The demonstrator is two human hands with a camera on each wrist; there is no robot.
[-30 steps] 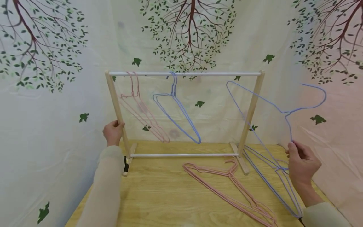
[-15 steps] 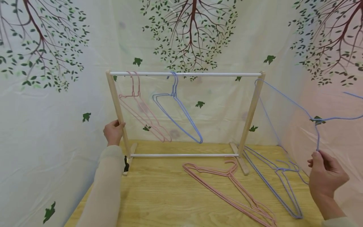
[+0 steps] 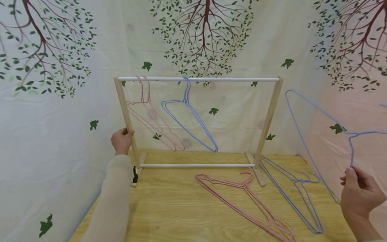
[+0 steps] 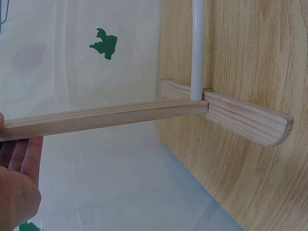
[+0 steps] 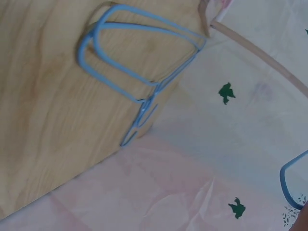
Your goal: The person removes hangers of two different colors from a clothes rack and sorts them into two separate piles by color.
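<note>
Holding a blue hanger (image 3: 351, 151) up w/ R hand (image 3: 361, 192), pinched by the wire just below the neck. Turned sideways, hook to the right + partly out of frame, apart from the rail (image 3: 232, 79). Gripping the L post (image 3: 124, 111) of the rack (image 3: 270, 117) w/ L hand (image 3: 122, 141), a bit below halfway up. Can see a pink pair (image 3: 148, 90) hooked on the rail nr that post, then a blue pair (image 3: 202, 125) close tog. nr the middle. Also got a pink pile (image 3: 246, 185) lying on the wood table (image 3: 169, 201), nr the R foot (image 3: 259, 176), can't tell how many in it. Plus a blue stack (image 3: 298, 180) just R of that, lying on the table too. Can spot a black bit (image 3: 135, 174) by the L foot (image 4: 245, 115), too small to make out. Got a pale sheet (image 3: 232, 129) behind it all, printed w/ trees + green birds.
</note>
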